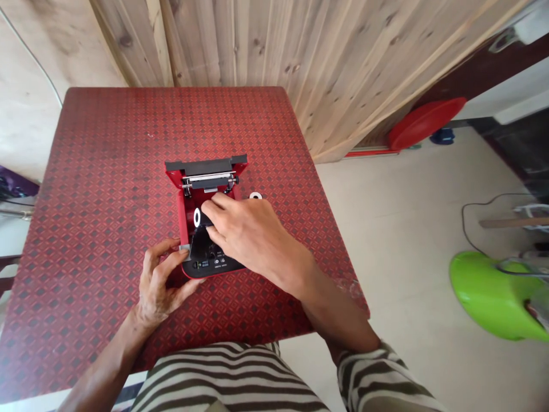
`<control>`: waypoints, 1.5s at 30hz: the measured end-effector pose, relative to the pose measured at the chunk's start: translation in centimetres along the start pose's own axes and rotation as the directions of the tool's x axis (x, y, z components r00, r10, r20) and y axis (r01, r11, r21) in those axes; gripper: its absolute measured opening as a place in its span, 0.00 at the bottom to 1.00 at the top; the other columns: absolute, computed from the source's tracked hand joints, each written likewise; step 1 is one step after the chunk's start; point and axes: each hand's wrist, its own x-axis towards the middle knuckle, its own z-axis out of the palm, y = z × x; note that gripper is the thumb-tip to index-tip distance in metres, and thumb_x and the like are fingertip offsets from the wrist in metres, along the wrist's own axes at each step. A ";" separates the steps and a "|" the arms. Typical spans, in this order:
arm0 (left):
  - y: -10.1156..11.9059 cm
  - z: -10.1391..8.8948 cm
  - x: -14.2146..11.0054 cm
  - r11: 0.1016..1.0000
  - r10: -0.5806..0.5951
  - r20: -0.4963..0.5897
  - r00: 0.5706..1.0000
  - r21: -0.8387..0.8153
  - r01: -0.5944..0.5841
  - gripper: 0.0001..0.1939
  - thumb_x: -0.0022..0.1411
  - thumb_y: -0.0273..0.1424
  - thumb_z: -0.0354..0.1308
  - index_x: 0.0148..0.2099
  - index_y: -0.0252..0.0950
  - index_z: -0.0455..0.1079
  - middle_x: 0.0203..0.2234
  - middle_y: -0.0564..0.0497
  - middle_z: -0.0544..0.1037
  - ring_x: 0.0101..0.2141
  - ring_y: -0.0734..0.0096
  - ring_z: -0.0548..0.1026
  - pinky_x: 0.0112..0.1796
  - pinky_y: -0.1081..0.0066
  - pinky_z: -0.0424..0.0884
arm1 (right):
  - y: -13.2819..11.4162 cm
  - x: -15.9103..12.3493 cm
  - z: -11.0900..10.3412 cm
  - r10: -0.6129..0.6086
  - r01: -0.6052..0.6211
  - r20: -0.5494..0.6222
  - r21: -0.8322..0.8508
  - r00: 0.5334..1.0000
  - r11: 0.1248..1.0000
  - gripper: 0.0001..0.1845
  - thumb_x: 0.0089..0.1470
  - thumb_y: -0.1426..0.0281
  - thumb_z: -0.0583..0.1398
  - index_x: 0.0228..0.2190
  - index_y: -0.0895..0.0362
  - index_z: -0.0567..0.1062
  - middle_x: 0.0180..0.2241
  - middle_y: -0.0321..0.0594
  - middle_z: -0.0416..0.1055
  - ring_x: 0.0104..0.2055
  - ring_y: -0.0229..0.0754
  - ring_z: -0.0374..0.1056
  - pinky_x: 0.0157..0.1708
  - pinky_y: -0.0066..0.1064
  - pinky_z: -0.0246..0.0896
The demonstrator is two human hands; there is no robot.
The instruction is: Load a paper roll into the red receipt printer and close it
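Observation:
A small red and black machine that looks like a label printer [218, 266] stands on the table, its lid [206, 167] raised at the back. My left hand [160, 280] grips its front left corner, fingertips on a grey piece at the side and thumb along the front edge. Over the open bay, my right hand [244, 229] has its fingers bent round a dark roll with a white ring-shaped end [197, 217]. That hand hides most of the roll and the bay's right side. Behind my right hand, a white ring-shaped thing [255, 195] shows in part.
The table [107, 160] has a red patterned cover and stands against a wooden plank wall [257, 46]. On the floor to the right are a green plastic stool-like object [484, 292], a cable and a red round basin [424, 123].

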 end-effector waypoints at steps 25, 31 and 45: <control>0.2 -0.1 1.6 1.000 0.017 0.105 0.994 -0.001 -0.017 0.47 0.56 0.36 0.75 0.72 0.39 0.59 0.69 0.34 0.65 0.65 0.48 0.71 0.57 0.54 0.79 | 8.2 -9.9 6.3 0.475 -0.219 -0.141 0.751 0.869 0.623 0.12 0.62 0.68 0.65 0.47 0.53 0.82 0.39 0.39 0.81 0.36 0.40 0.75 0.37 0.34 0.71; -0.3 0.2 1.2 0.999 0.033 0.090 0.995 -0.005 -0.033 0.49 0.55 0.39 0.76 0.73 0.40 0.58 0.69 0.34 0.65 0.65 0.44 0.71 0.56 0.52 0.79 | 10.9 -4.2 10.1 0.489 -0.206 -0.186 0.740 0.852 0.640 0.23 0.55 0.69 0.70 0.53 0.53 0.80 0.47 0.42 0.81 0.39 0.42 0.74 0.43 0.38 0.70; 0.3 0.5 0.5 0.995 -0.090 0.099 0.991 -0.030 0.093 0.53 0.59 0.43 0.72 0.76 0.36 0.48 0.68 0.32 0.66 0.66 0.47 0.69 0.61 0.51 0.75 | 4.0 -2.6 -0.5 -0.141 0.195 -0.173 0.352 0.975 0.915 0.12 0.65 0.76 0.62 0.49 0.59 0.79 0.46 0.45 0.79 0.51 0.48 0.72 0.53 0.44 0.69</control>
